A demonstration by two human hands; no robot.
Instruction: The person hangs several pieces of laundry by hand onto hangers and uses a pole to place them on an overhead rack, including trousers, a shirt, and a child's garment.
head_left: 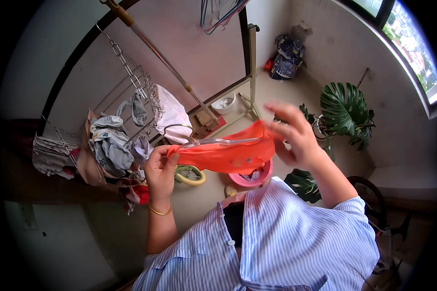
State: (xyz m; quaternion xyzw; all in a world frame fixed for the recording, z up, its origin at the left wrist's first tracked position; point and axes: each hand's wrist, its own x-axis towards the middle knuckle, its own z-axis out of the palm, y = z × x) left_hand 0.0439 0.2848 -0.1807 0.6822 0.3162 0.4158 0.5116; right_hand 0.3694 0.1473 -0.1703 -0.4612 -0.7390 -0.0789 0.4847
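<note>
My left hand (162, 169) pinches one end of an orange-red garment (222, 160) together with a clear plastic hanger (225, 141). The hanger lies along the garment's upper edge, and its metal hook (178, 126) points away from me. At the garment's other end is my right hand (295, 134), blurred, with its fingers spread; whether it touches the cloth cannot be told. Below the garment, a pink basin (253, 179) with cloth inside stands on the floor, partly hidden.
A wire drying rack (123, 87) with clips holds laundry (111, 142) at the left, near a metal pole (160, 54). Several hangers (224, 18) hang above. A white bucket (224, 103), a potted monstera (344, 109) and a bicycle wheel (371, 198) stand farther out.
</note>
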